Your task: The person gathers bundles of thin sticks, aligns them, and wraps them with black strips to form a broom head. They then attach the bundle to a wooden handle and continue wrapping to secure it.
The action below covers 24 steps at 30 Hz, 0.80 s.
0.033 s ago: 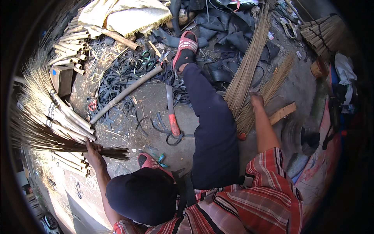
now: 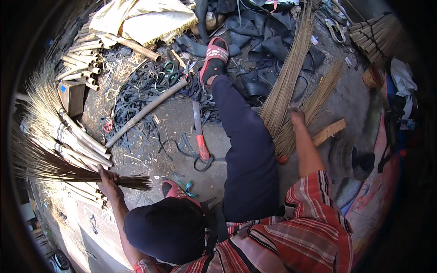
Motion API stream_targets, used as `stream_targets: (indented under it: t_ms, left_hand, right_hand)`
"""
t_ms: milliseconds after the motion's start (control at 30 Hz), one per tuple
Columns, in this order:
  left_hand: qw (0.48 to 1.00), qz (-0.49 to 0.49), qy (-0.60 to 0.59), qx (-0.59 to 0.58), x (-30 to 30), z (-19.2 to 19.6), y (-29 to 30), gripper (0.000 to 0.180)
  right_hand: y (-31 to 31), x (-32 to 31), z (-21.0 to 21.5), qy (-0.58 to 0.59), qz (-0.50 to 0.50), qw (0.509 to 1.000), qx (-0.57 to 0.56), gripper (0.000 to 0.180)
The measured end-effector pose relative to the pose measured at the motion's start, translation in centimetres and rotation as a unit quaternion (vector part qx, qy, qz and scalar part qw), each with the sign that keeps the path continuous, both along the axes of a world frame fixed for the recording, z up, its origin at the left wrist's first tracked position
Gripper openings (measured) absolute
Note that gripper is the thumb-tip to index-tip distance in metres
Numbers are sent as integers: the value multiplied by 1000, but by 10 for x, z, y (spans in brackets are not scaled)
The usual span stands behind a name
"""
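My left hand [image 2: 109, 183] is closed round a bundle of thin dark broom bristles [image 2: 50, 159], near its cut end. The long tips fan out to the left, above finished brooms with pale bamboo handles [image 2: 82, 129]. On the right, my right hand [image 2: 297, 117] has its fingers curled together over a loose pile of bristles [image 2: 324, 86]; whatever is pinched in them is hidden. Beside that hand lies a longer, thicker bristle bundle [image 2: 291, 63], reaching toward the far side. My outstretched leg [image 2: 248, 136] lies between the hands.
A knife with a red handle [image 2: 202, 146] rests on the floor near black rubber strips [image 2: 132, 107] and a long pole [image 2: 145, 111]. Bamboo pieces [image 2: 84, 61] and a pale sack [image 2: 145, 18] are at the far left. A wooden block [image 2: 329, 131] lies right of my hand.
The bristle bundle in my left hand has tilted slightly, its right-hand end dropping a little. My right hand has barely shifted, and the whole view has moved slightly.
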<state>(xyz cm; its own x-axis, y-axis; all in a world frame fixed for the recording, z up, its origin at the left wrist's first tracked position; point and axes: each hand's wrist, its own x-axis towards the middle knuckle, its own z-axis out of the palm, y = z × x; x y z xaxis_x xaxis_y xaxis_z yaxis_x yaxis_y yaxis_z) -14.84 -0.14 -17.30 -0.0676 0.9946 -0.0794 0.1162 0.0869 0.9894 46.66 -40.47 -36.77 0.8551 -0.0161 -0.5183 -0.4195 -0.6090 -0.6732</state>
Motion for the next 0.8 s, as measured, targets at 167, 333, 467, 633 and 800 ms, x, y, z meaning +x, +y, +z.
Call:
stream_targets:
  t_ms: [167, 333, 467, 633, 800]
  left_hand:
    - [1000, 21, 0, -7, -7, 17, -7, 58]
    - [1000, 21, 4, -13, -3, 22, -12, 56]
    - [1000, 2, 4, -8, 4, 27, -14, 57]
    - [1000, -5, 12, 1, 8, 35, -14, 61]
    - [1000, 7, 12, 12, 8, 44, -19, 63]
  right_hand:
    - [18, 2, -36, -2, 22, 999, -25, 58]
    - [28, -7, -28, -27, -5, 1000, 4, 50]
    - [28, -14, -16, -34, -77, 989, 121, 52]
    - [29, -12, 6, -5, -86, 987, 132, 62]
    - [30, -9, 21, -108, -38, 993, -23, 65]
